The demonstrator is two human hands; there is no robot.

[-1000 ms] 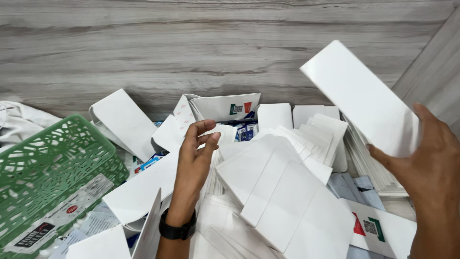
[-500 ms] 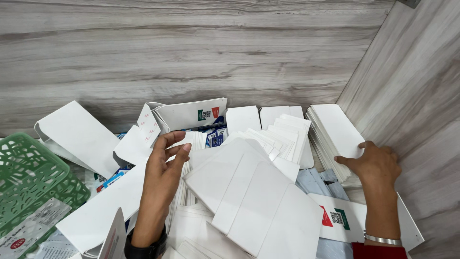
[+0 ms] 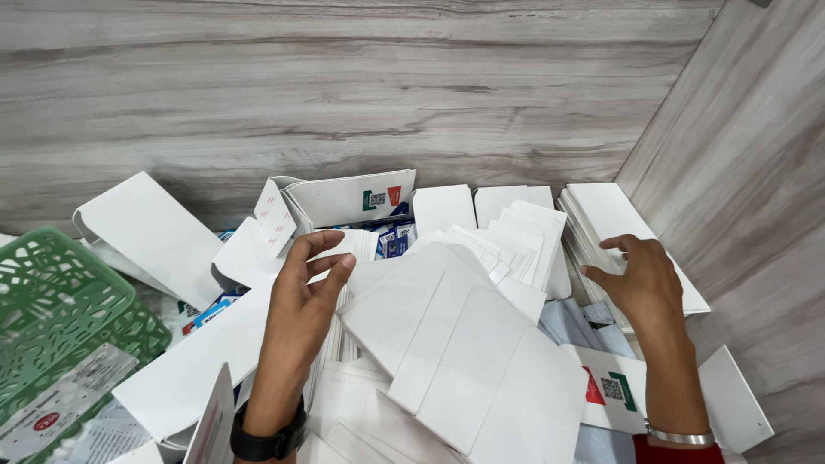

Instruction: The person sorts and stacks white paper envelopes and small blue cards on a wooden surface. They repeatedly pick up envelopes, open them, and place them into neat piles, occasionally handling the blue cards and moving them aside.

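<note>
Left hand (image 3: 302, 296) half-curled, loose, holding nothing, fingertips touching fanned white card sleeves (image 3: 464, 344) mid-heap. Right hand (image 3: 640, 283) spread, empty, fingertips resting on neat stack of white sleeves (image 3: 614, 215) by wall. Green basket (image 3: 60, 301) far left on wood-grain floor (image 3: 344, 86).

A fan of cards (image 3: 468, 344) lies in the middle, with the left hand (image 3: 302, 296) just left of it and the right hand (image 3: 640, 279) to its right, over a card stack (image 3: 614, 219) beside the wall (image 3: 739, 172). The basket (image 3: 60, 301) sits far left, and an open box (image 3: 348, 199) stands behind the fan.
</note>
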